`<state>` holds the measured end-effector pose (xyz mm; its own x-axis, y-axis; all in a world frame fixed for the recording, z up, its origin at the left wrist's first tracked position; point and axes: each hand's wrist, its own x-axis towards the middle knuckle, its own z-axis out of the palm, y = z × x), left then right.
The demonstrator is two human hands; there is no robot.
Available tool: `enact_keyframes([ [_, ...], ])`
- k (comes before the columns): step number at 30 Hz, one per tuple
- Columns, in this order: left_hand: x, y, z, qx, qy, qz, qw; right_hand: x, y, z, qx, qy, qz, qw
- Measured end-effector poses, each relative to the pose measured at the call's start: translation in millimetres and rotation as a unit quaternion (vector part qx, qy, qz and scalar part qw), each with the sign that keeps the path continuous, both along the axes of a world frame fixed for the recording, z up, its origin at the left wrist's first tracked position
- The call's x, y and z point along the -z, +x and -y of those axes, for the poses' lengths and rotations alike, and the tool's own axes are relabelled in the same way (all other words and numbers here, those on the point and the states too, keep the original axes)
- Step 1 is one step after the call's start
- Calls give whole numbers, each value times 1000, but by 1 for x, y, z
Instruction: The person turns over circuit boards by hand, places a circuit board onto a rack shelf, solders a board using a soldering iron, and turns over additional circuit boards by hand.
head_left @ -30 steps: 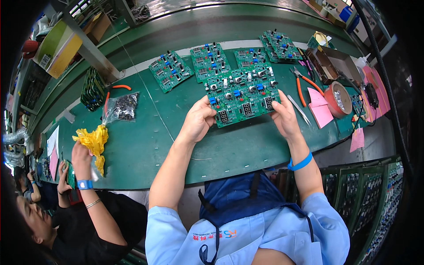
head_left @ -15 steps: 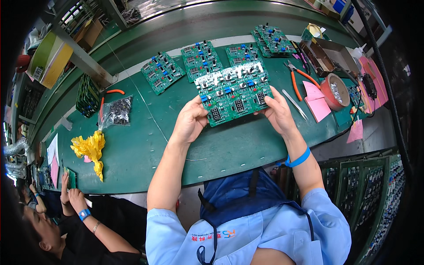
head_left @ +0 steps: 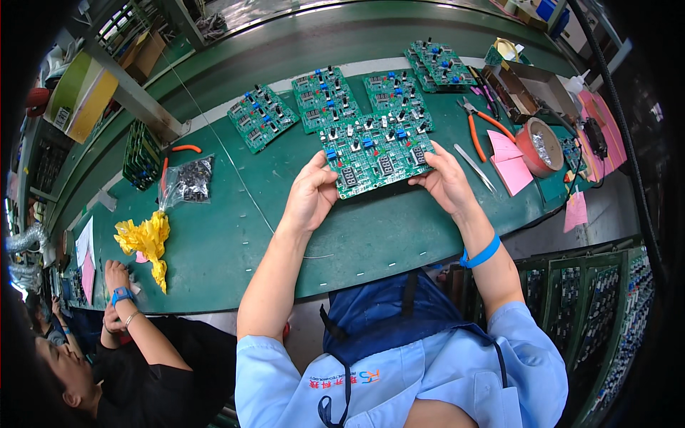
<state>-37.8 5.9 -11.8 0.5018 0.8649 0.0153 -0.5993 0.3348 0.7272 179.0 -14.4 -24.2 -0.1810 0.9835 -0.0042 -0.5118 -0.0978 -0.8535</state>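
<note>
Left hand [head_left: 310,195] and right hand [head_left: 449,184] grip a green circuit board [head_left: 377,151]. Tweezers [head_left: 469,160] lie at its three o'clock.

Head-worn fisheye view, down onto workbench [head_left: 382,232]

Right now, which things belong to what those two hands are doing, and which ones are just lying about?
In use:
- green circuit board with three digit displays
- left hand and right hand, holding its edges
- probably the similar boards behind it

Lying about, untouched:
- orange-handled pliers
- tweezers
- pink paper
- crumpled yellow plastic
- clear bag of black parts
</note>
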Motion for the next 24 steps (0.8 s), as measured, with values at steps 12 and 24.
enact_keyframes([
  [12,-4,3,3,-9,17,-17,1000,4,3,-1,-12,-2,-31,999],
  [24,-7,11,11,-41,72,-151,985,2,1,1,-13,-7,-40,999],
])
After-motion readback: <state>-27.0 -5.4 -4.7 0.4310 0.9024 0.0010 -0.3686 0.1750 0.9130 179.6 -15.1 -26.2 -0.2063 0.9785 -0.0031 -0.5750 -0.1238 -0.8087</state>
